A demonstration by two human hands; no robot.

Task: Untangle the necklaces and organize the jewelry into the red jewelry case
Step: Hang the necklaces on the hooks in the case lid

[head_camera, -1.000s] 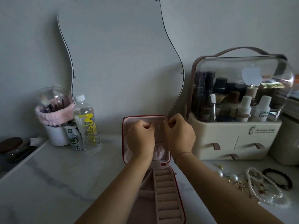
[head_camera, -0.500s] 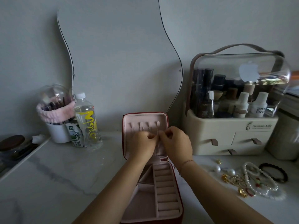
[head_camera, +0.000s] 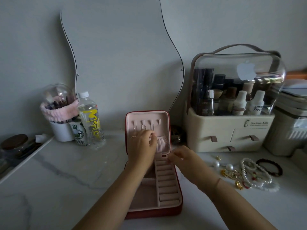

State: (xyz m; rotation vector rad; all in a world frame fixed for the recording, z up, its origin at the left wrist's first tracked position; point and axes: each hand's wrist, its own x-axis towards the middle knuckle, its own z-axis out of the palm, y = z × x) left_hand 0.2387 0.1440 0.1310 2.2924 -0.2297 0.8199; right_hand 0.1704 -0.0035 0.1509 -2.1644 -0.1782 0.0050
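Since 0.5 s ago the right hand (head_camera: 184, 159) has dropped away from the lid and drawn to the right, while the left hand (head_camera: 142, 147) stays up against the lining.

Nearest, the red jewelry case (head_camera: 154, 212) lies open on the marble worktop (head_camera: 54, 188). Its pink tray shows a column of ring rolls (head_camera: 167, 181) on the right and plain compartments on the left. The left forearm crosses over the tray.

The right hand is released, its fingers loose and slightly bent. The fingertips are blurred, just beside the case's right edge at the hinge. The left hand is also released, palm toward the upright lid (head_camera: 163, 116) and fingers fairly straight. Its fingers touch the lining just under a row of 4 hooks (head_camera: 144, 122) and partly cover the gathered pocket (head_camera: 162, 144). Fine chain ends seem to hang from 3 of the hooks, but they are too small to be sure.

Right of the case, apart from it, the loose jewelry lies in a pile:
- a pearl necklace (head_camera: 256, 174)
- gold pieces (head_camera: 231, 176)
- 2 single pearls (head_camera: 229, 167)
- a dark bracelet (head_camera: 270, 167)

Farther back stand a cream cosmetics organizer (head_camera: 229, 136), a water bottle (head_camera: 90, 120), a milk carton (head_camera: 79, 134) and a white brush cup (head_camera: 61, 132). A wavy mirror (head_camera: 121, 55) is on the wall.
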